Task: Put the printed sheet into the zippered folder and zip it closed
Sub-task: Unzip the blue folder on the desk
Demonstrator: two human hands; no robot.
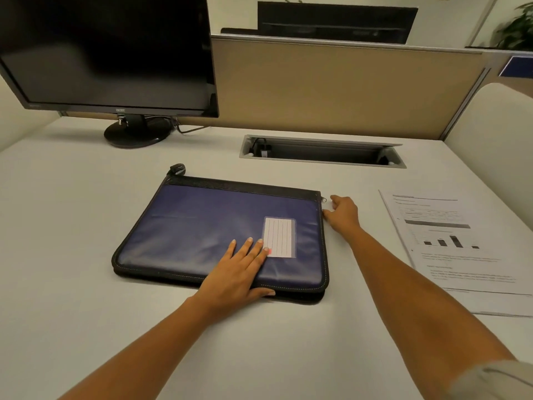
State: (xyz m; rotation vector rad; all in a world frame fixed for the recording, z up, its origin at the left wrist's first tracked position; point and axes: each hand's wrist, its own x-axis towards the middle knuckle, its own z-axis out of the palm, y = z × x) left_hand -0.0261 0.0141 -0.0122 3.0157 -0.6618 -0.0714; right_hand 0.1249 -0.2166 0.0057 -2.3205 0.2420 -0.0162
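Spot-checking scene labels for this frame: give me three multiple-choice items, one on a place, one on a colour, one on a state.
1. Where is the printed sheet?
A) on the desk, right of the zippered folder
B) inside it
C) on the floor

2. What colour is the folder's front panel?
A) red
B) green
C) blue

3. How does the left hand lie?
A) gripping the sheet
B) flat on the folder, fingers straight
C) raised off the desk

Key:
1 A, the sheet lies flat on the desk beyond the folder's right edge.
2 C, the panel is dark blue with black trim.
3 B, the palm and straight fingers rest on the folder's front.
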